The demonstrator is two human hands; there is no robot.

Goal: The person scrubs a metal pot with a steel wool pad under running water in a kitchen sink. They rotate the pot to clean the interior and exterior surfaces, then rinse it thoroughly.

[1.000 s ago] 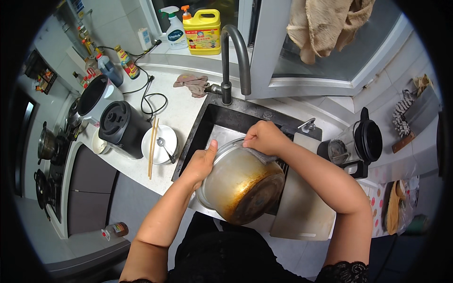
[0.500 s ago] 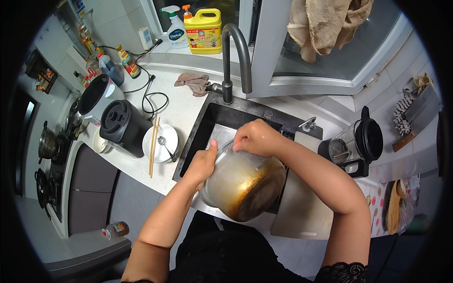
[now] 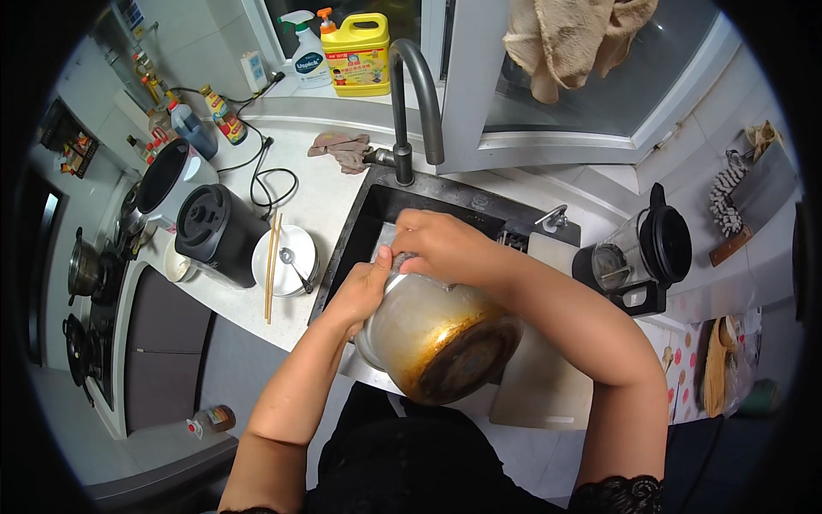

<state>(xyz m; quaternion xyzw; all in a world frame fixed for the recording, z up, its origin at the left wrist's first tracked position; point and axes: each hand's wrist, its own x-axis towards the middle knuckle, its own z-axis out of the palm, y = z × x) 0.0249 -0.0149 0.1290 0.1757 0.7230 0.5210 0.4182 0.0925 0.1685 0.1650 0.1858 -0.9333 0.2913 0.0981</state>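
The pale worktop [image 3: 330, 206] wraps around a dark-rimmed sink [image 3: 479, 204], and the metal cooking pot [image 3: 437, 321] is tipped on its side over the sink's near edge, mouth toward the upper left and scorched base toward the lower right; whether it rests on that edge or is held clear of it cannot be told. Being wide and metal, the pot should be stiff, fairly weighty and hard to break, and its smooth wall would likely turn slippery if wet; the rim looks the surest place to take hold, better than the rounded side. Among the containers, the black-lidded blender jug [image 3: 623, 257] sits to the right with what looks like a metal blade behind its clear wall, while the dark grey canister [image 3: 224, 240] at left is lidded, its contents hidden. At the back, the yellow jug [image 3: 358, 64] with an orange pump gives no view inside, and the slimmer spray bottle [image 3: 310, 62] beside it has a green trigger. The left hand [image 3: 361, 294] grips the pot's rim, thumb uppermost and the other fingers out of sight; the right hand [image 3: 441, 248] is bent over the rim just beside it, fingers bunched, and whether it pinches anything cannot be told. A white bowl [image 3: 301, 243] holds a spoon [image 3: 287, 256], with wooden chopsticks [image 3: 271, 272] laid across it.
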